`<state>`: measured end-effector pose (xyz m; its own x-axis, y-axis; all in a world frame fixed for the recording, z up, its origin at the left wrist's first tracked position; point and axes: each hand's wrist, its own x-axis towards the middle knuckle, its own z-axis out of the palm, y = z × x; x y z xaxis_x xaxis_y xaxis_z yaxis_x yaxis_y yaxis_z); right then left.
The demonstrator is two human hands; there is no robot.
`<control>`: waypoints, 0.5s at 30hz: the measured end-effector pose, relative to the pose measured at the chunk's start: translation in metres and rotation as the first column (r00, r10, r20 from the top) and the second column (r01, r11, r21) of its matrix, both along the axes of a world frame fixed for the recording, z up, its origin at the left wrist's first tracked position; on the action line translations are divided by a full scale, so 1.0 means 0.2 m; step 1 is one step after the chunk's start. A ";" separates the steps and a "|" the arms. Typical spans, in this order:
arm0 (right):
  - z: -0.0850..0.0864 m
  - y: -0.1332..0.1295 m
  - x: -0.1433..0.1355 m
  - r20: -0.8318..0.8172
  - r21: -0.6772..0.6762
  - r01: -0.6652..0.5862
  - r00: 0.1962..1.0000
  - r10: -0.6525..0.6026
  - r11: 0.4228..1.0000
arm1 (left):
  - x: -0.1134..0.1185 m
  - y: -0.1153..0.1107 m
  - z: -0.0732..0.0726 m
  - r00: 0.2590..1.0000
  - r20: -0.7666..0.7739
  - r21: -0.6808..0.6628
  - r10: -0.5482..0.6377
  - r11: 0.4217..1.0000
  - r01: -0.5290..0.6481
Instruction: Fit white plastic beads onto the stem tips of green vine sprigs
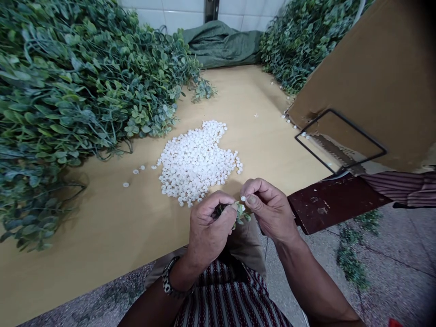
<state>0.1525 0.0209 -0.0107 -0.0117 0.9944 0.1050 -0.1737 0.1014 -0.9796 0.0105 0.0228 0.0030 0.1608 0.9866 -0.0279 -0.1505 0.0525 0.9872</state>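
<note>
We note one relation above all: the small white piece point(243, 198) sits just above the green sprig point(241, 213), at the right side of the left hand's point(211, 229) fingertips; whether piece and sprig touch, we cannot tell. The left grip is closed on the sprig, whose leaves poke out rightward, toward the right hand point(275, 213); its stem is mostly hidden in the fist, so we cannot read its long axis in full. The right grip is pinched on the white piece, thumb tip against forefinger, the other fingers curled. We record the pose: both hands meet over the near edge of the counter point(102, 254), forearms coming in from lower left and lower right, left thumb laid across the top, a watch point(168, 278) on that wrist. The pile of white pieces point(197, 163) lies on the counter beyond the hands, the left being nearer to it.
</note>
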 end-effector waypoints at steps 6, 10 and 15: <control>-0.02 -0.02 -0.03 -0.024 -0.012 0.039 0.999 -0.039 0.999 | 0.01 0.00 0.03 0.995 -0.085 0.038 0.056 0.998 -0.053; -0.04 -0.03 -0.04 -0.004 0.045 0.074 0.997 -0.074 0.996 | 0.02 0.00 0.03 0.988 -0.116 0.057 0.105 0.993 -0.099; -0.05 -0.04 -0.05 0.028 0.135 0.128 0.991 -0.133 0.983 | 0.03 0.00 0.03 0.975 -0.173 0.070 0.138 0.989 -0.128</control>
